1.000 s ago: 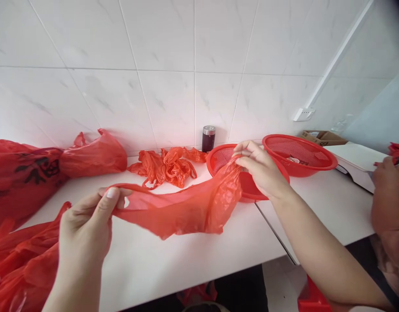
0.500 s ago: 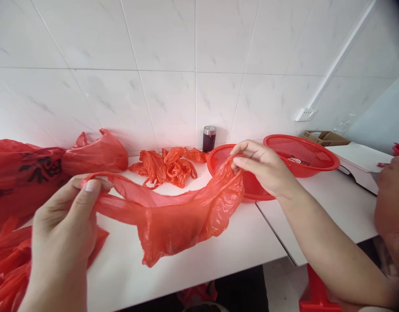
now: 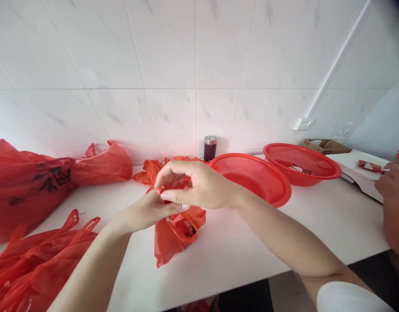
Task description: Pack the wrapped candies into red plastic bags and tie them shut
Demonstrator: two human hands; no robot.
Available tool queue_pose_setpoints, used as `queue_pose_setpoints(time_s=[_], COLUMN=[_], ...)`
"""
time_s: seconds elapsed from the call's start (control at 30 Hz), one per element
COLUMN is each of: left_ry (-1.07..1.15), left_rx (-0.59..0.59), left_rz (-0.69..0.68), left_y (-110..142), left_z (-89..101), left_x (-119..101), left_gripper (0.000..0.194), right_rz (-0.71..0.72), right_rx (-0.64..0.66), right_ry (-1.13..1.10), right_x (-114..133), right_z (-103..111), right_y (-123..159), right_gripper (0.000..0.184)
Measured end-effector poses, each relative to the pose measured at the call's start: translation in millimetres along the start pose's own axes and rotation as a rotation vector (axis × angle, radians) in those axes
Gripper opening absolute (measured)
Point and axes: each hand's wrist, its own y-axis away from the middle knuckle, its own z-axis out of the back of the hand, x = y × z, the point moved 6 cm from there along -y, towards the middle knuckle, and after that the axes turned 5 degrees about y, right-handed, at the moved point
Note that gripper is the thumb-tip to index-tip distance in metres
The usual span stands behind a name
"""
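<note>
Over the desk [image 3: 238,242], the right hand [image 3: 205,182] is pinching a red bag [image 3: 170,242] by its bunched top; the left hand [image 3: 154,212] is crossing beneath, its grip hidden, so I cannot tell. The bag is showing at their six o'clock, seemingly half gathered, one side gaping; crumpled bags [image 3: 150,171] are lying at eleven.

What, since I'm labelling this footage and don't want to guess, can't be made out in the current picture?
In the head view:
1. Left hand: most fingers are hidden by the right hand.
2. Red bag at the hands: its upper part is largely covered by them.
3. Co-worker's hand: partly cut off by the right edge.
4. Items in the farther basket: too small to identify.
5. Bag with black print: cut off by the left edge.
</note>
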Motion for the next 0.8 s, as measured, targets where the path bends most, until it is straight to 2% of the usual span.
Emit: queue_pose_setpoints(time_s=[0.07, 0.17, 0.23, 0.3, 0.37, 0.43, 0.47, 0.53, 0.6, 0.67, 0.73, 0.8], left_ry=[0.073, 0.182, 0.219, 0.24, 0.261, 0.285, 0.284, 0.233, 0.129, 0.014, -0.094, -0.236], left_rx=[0.056, 0.0, 0.0, 0.015, 0.034, 0.034, 0.033, 0.038, 0.049, 0.076, 0.095, 0.039], left_rz=[0.12, 0.243, 0.296, 0.309, 0.282, 0.22, 0.192, 0.151, 0.111, 0.061, 0.022, 0.018], left_y=[-2, 2, 6, 7, 8, 8, 9, 12, 14, 16, 15, 13], left_z=[-3.2, 3.4, 4.9, 4.2, 3.2, 4.4, 5.8, 8.7, 10.9, 10.5, 8.2, 8.6], left_x=[12, 28, 36, 40, 40, 37, 35, 31, 27, 24, 25, 31], left_gripper=[0.025, 0.035, 0.041, 0.043, 0.041, 0.037, 0.034, 0.029, 0.021, 0.012, 0.008, 0.012], right_rz=[0.024, -0.04, -0.13, -0.175, -0.137, -0.071, -0.039, 0.028, 0.063, 0.026, -0.105, -0.242], right_rx=[-0.034, -0.148, -0.117, -0.078, -0.159, -0.233, -0.208, -0.06, 0.013, -0.086, -0.171, -0.165], right_ry=[-0.001, 0.038, 0.014, -0.037, -0.057, -0.049, -0.039, -0.004, 0.03, 0.023, -0.007, -0.009], right_x=[-7, -35, -56, -64, -54, -31, -18, 4, 10, -5, -36, -72], right_z=[-2, 2, -1, -7, -7, -6, -9, -20, -26, -22, -21, -29], right_y=[-2, 6, 14, 21, 28, 35, 38, 41, 42, 39, 35, 34], right_gripper=[0.014, 0.024, 0.023, 0.018, 0.013, 0.014, 0.015, 0.016, 0.012, 0.008, 0.015, 0.022])
